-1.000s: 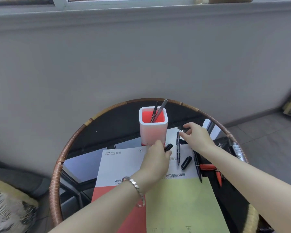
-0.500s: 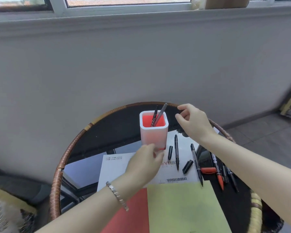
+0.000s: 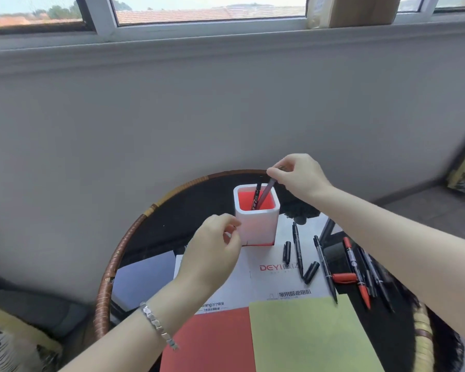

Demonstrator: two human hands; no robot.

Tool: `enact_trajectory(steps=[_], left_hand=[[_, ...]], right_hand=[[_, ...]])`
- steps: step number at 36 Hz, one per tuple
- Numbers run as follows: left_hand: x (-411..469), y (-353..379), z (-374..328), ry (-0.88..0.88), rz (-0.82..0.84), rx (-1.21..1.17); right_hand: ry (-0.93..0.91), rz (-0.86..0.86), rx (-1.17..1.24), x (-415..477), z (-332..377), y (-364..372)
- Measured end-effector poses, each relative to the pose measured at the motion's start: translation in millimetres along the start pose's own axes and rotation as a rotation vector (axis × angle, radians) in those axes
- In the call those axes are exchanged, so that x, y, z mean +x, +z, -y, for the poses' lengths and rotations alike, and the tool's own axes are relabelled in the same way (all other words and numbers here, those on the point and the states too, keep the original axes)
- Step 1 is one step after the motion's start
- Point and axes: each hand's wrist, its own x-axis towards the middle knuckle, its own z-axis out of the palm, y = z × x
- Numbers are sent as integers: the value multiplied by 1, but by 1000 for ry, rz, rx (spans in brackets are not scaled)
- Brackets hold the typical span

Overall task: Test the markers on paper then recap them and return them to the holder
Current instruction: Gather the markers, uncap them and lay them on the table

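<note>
A white square holder with a red inside stands at the back of the round table. Two markers lean in it. My right hand pinches the top of the grey marker; the black marker stands beside it. My left hand rests against the holder's left wall, fingers curled, nothing visibly in it. Several uncapped markers and loose black caps lie on the white printed paper to the holder's right. A yellow sheet and a red sheet lie nearer me.
The table has a dark glass top and a woven rattan rim. More black and red markers and a red cap lie at the table's right side. A grey wall rises just behind the table. Cushions sit at the far left and right.
My right hand rose from the markers on the paper to the grey marker in the holder and took hold of its top. My left hand left the cap and moved to the holder's side.
</note>
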Motion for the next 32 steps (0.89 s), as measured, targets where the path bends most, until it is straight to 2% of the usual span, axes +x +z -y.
enact_trajectory(steps=[4,7,12,14,17,19,21,24,27,32], left_hand=[[0,-2,-10,96,-132,-110],[0,-1,-20,152,-163,-145],[-4,5,-33,254,-62,-161],[-9,8,-35,247,-6,-163],[-17,12,-38,181,145,-237],[-19,12,-43,47,279,-438],[-20,9,-48,-135,391,-658],[-21,4,-51,-279,522,-789],[-23,2,-49,-302,577,-793],[-29,7,-46,-246,538,-701]], right_hand=[[-189,-147,53,-25,18,-33],[-205,-166,236,-48,30,-54],[47,-32,667,-80,27,-64],[164,13,771,-88,21,-61],[280,190,912,-99,15,-54],[269,292,879,-106,12,-45],[243,309,814,-111,8,-36],[261,290,817,-117,6,-30],[267,275,820,-121,5,-25],[191,225,792,-128,2,-19]])
